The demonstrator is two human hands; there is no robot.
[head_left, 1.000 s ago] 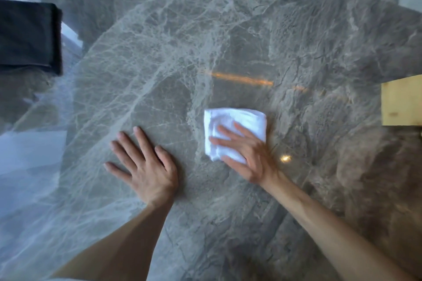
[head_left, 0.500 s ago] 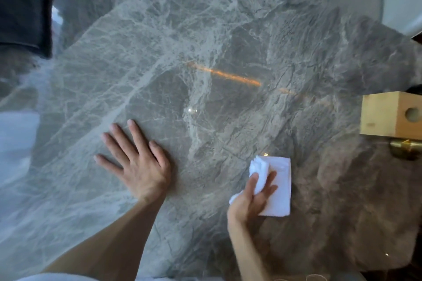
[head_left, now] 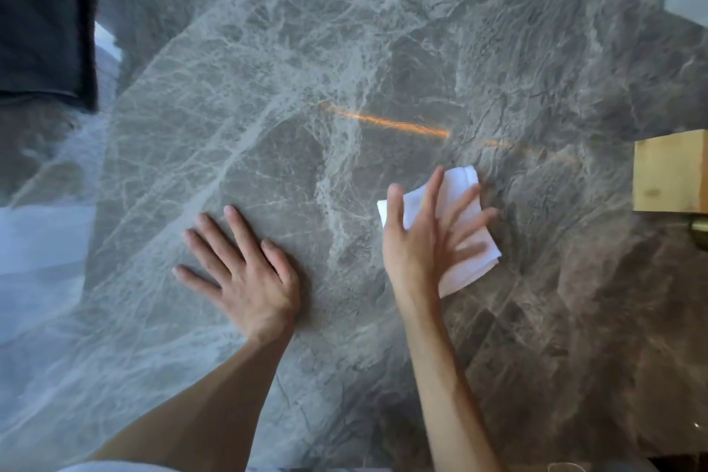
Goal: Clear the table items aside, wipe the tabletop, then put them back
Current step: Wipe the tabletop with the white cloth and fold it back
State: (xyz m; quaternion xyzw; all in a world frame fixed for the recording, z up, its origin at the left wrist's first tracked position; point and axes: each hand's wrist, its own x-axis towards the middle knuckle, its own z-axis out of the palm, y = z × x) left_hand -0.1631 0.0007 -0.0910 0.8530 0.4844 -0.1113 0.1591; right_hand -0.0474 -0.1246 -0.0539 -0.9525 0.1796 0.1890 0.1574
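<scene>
1. Nearest: both forearms reach in from the bottom edge over a grey marble table (head_left: 344, 50), its middle bare.
2. Left hand (head_left: 245, 272) lies flat, palm down, fingers spread, holding nothing. Looks like a brace.
3. Right hand (head_left: 425, 238) rests open on a folded white cloth (head_left: 465, 241), fingers fanned and blurred, pressing it to the stone rather than gripping it. The cloth sits right of centre, flat on the table.
4. Step in hand, as I judge it: wiping. To do it well, keep the palm flat so the whole pad bears down, overlap the strokes, and work toward the uncovered far side.
5. Farther right: a wooden block (head_left: 670, 172) at the frame edge, well apart from the cloth. Stop strokes short of it.
6. Far left: a dark folded cloth (head_left: 42, 42) beyond the table rim.
</scene>
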